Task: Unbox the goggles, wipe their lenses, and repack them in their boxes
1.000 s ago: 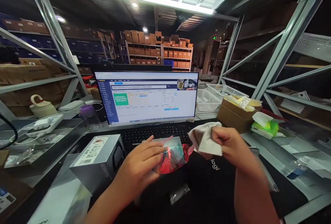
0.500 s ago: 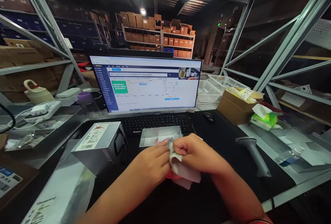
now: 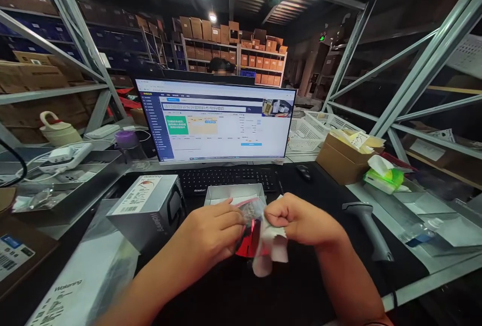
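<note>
My left hand [image 3: 216, 230] is closed round a glossy red and dark object [image 3: 247, 246]. Its kind is hidden by the fingers. My right hand [image 3: 297, 219] is a fist pinching a crumpled white tissue [image 3: 271, 245], which hangs down in front of the red object's right side. A clear zip bag [image 3: 251, 207] with a pinkish-red edge shows just above the object, between both hands; which hand grips it I cannot tell. Behind the hands lies an open light grey box tray [image 3: 234, 191].
A monitor [image 3: 214, 135] and black keyboard [image 3: 226, 178] stand ahead. On the left are a grey labelled carton [image 3: 146, 210] and a bagged white box [image 3: 86, 260]. To the right lie a mouse [image 3: 303, 173], a barcode scanner [image 3: 371, 228] and a cardboard box [image 3: 339, 157]. A person's head [image 3: 222, 66] shows behind the monitor.
My hands have moved apart, the right one going right with the tissue. More of the red object and the zip bag now shows. A person's head has appeared above the monitor.
</note>
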The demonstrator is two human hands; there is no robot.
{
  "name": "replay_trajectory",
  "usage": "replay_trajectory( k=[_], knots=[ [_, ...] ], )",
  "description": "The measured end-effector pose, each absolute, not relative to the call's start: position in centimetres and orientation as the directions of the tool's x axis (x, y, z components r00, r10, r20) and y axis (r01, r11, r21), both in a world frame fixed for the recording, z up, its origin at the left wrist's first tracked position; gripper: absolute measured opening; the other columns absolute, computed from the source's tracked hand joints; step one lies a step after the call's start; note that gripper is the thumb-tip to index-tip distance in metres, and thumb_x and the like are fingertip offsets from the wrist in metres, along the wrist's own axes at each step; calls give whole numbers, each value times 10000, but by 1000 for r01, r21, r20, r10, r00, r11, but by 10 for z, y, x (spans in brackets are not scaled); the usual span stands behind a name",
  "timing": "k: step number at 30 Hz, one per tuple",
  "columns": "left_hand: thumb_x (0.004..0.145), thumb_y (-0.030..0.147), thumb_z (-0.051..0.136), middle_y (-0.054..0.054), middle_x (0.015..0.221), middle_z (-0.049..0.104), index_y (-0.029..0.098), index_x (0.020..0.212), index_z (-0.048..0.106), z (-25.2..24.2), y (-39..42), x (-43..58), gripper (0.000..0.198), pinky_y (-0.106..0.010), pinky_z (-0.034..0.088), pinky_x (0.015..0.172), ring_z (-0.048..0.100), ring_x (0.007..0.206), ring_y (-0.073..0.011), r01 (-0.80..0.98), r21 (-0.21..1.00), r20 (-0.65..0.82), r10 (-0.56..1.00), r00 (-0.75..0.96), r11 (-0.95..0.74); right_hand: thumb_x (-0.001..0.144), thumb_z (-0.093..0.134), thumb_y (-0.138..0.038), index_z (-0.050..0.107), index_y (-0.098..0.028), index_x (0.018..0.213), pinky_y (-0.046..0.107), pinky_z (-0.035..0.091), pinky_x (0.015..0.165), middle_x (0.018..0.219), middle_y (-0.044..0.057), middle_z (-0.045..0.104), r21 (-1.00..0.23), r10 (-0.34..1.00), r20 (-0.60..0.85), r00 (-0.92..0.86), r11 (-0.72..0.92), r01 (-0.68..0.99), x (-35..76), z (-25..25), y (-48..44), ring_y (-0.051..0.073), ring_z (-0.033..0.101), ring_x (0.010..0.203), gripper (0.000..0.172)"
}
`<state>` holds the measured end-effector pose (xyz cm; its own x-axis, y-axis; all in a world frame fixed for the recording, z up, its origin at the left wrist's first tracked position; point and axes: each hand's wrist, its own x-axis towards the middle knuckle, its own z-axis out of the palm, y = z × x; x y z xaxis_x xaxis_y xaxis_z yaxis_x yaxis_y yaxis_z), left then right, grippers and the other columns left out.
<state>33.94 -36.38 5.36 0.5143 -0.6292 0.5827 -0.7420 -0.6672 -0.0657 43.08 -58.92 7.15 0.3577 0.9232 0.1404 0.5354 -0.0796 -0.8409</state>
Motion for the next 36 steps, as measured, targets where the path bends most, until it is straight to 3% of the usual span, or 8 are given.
replay_trajectory(
  k=[4,10,13,18,23,26,30,36],
  knots=[
    [1000,157,468,-16,856,707,189,819,647,43,-364,345,256,-385,502,1077,687,872,-136,-686,-169,584,-633,509,-707,638,418,-22,277,-214,625,248,174,531,610,-63,287,-787,822,238,517,-148,598,415,62,-571,103,249,593,239],
    [1004,198,476,-40,1065,736,189,1056,657,39,-357,346,189,-397,445,1135,670,1081,-175,-756,-82,589,-644,489,-649,684,459,-45,229,-230,591,264,153,535,596,-76,223,-868,977,111,183,6,496,452,76,-592,98,193,582,309],
    [980,193,517,-48,1057,740,188,1019,653,48,-355,342,142,-391,465,1117,688,1042,-173,-771,-29,575,-641,508,-637,720,508,-70,228,-227,565,266,153,549,589,-78,221,-886,981,137,136,60,460,468,76,-604,95,184,589,356],
    [896,69,575,-14,926,734,188,900,624,60,-353,339,128,-336,520,1035,695,906,-132,-769,33,656,-567,498,-638,653,667,-133,254,-222,537,249,131,509,548,-89,241,-917,872,311,379,170,362,485,63,-612,76,185,545,438],
    [849,-10,538,2,859,712,186,818,597,69,-351,339,207,-341,533,1010,667,857,-123,-762,71,708,-506,493,-644,768,710,-282,233,-219,580,242,192,517,572,-74,294,-886,695,446,564,251,390,493,69,-631,95,243,561,517],
    [852,-9,532,6,871,714,190,828,604,68,-352,340,214,-320,537,989,666,868,-123,-766,80,702,-509,498,-638,734,760,-293,272,-217,595,237,211,523,598,-71,332,-912,730,386,564,211,351,484,77,-635,97,257,575,513],
    [877,32,554,1,922,727,190,881,629,63,-352,342,174,-312,520,1015,682,886,-123,-742,41,677,-528,513,-669,735,687,-159,279,-220,611,231,203,512,628,-66,341,-935,780,296,551,119,334,464,77,-619,93,251,582,431],
    [942,137,537,-27,909,724,190,937,657,48,-358,343,132,-451,456,1119,685,975,-184,-663,-140,588,-600,542,-735,571,455,17,323,-201,597,227,192,509,580,-81,315,-811,806,295,514,-73,580,432,59,-573,85,263,573,256]
  ],
)
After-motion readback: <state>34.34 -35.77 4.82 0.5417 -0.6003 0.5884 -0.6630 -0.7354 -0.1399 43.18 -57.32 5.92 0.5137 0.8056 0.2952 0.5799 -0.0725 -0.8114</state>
